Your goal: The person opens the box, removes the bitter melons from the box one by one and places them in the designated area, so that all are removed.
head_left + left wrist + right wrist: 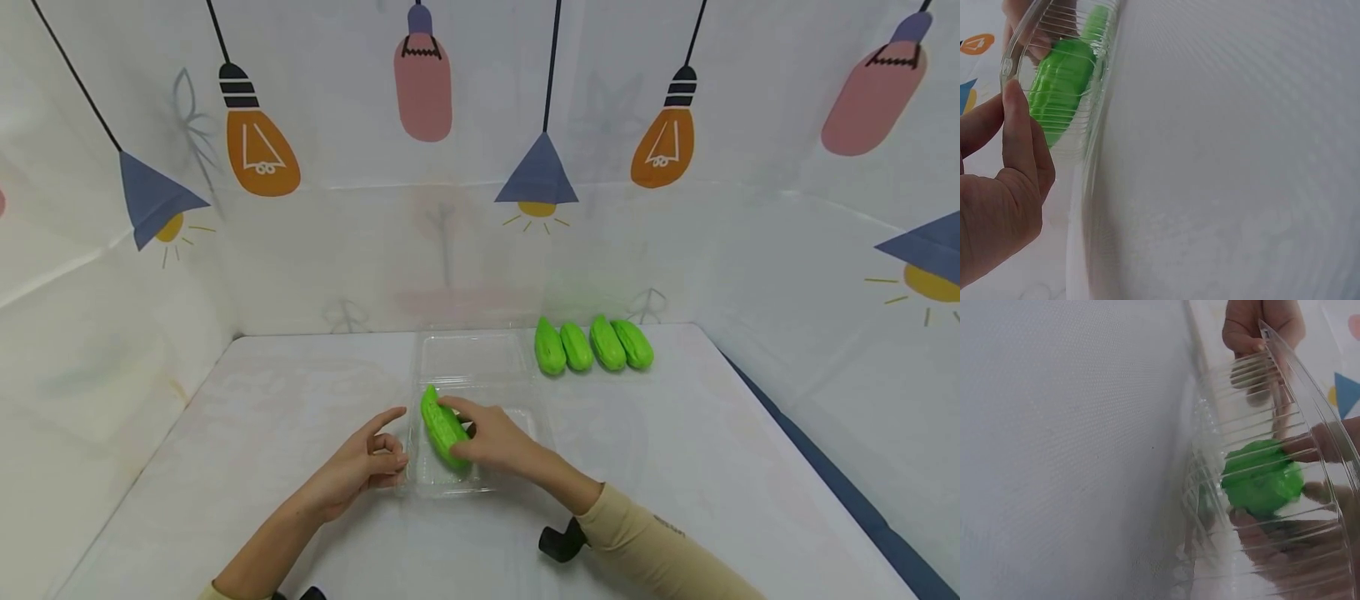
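A clear plastic box (450,490) lies on the white table with its lid (474,354) folded back behind it. Inside the box's left half is a bright green, lumpy bitter melon (441,423), tilted with its narrow tip pointing away. My right hand (498,437) grips this melon from the right, thumb on the near part and fingers on the far part. At the box's left side, my left hand (360,471) pinches the rim between thumb and fingers, its index finger stretched out. Through the clear wall, the left wrist view shows the melon (1063,81) too.
Several more green bitter melons (594,345) stand in a row at the back, right of the lid. A white sheet with printed lamps (536,171) walls the table at the back and sides. The wrist camera's black mount (562,542) sits below the right sleeve.
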A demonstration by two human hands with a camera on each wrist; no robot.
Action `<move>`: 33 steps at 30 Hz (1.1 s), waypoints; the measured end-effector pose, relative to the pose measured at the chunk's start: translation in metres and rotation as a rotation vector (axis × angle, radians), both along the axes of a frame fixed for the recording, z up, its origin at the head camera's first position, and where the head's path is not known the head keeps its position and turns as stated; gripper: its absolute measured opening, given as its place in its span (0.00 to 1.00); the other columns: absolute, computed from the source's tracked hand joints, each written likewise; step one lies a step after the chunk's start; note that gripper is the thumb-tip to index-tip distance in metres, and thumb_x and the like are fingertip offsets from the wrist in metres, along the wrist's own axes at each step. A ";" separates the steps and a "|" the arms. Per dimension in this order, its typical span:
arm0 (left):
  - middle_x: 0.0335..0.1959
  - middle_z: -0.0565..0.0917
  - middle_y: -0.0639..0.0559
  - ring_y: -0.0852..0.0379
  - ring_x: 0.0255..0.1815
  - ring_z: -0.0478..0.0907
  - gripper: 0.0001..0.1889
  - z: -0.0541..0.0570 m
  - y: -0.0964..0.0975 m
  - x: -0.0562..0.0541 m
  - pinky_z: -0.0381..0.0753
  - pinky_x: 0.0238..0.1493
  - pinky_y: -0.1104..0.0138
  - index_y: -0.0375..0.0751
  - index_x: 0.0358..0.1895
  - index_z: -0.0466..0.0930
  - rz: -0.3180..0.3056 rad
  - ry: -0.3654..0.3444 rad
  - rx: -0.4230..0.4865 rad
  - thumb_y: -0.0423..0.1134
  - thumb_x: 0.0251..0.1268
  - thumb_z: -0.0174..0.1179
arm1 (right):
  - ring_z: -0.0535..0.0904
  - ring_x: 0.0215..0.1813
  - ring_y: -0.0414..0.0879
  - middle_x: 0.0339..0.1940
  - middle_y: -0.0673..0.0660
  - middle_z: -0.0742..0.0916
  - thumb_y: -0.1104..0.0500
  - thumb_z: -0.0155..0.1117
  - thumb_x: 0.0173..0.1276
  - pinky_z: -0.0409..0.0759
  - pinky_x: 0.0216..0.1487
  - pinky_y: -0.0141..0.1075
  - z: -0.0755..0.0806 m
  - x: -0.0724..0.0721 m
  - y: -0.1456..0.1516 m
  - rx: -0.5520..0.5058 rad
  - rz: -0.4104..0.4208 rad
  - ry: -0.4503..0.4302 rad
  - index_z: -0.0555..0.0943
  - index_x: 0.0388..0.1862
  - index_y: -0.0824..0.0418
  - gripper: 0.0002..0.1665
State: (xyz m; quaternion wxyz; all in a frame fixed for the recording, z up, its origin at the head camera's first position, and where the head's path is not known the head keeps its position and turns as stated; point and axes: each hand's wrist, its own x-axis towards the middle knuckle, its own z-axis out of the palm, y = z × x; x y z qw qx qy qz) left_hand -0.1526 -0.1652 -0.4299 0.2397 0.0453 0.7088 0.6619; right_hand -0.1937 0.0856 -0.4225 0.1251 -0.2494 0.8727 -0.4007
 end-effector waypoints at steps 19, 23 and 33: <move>0.39 0.73 0.52 0.60 0.38 0.77 0.43 -0.003 -0.001 0.000 0.86 0.43 0.68 0.50 0.79 0.46 -0.001 0.006 0.009 0.35 0.67 0.62 | 0.83 0.47 0.48 0.58 0.59 0.84 0.58 0.65 0.57 0.83 0.43 0.38 0.002 -0.002 0.006 -0.013 -0.046 -0.023 0.71 0.72 0.46 0.41; 0.39 0.73 0.52 0.59 0.38 0.77 0.43 -0.002 -0.001 0.000 0.86 0.43 0.68 0.50 0.79 0.46 -0.001 0.006 0.008 0.35 0.68 0.62 | 0.83 0.44 0.46 0.56 0.57 0.84 0.58 0.65 0.57 0.82 0.42 0.36 0.002 -0.003 0.008 -0.024 -0.066 -0.023 0.70 0.72 0.44 0.41; 0.39 0.73 0.52 0.59 0.39 0.77 0.43 -0.001 -0.001 0.000 0.86 0.43 0.67 0.50 0.79 0.46 0.004 0.000 0.007 0.35 0.67 0.62 | 0.81 0.55 0.51 0.61 0.55 0.83 0.57 0.65 0.60 0.83 0.51 0.41 0.005 -0.005 0.014 -0.091 -0.035 0.063 0.72 0.71 0.49 0.37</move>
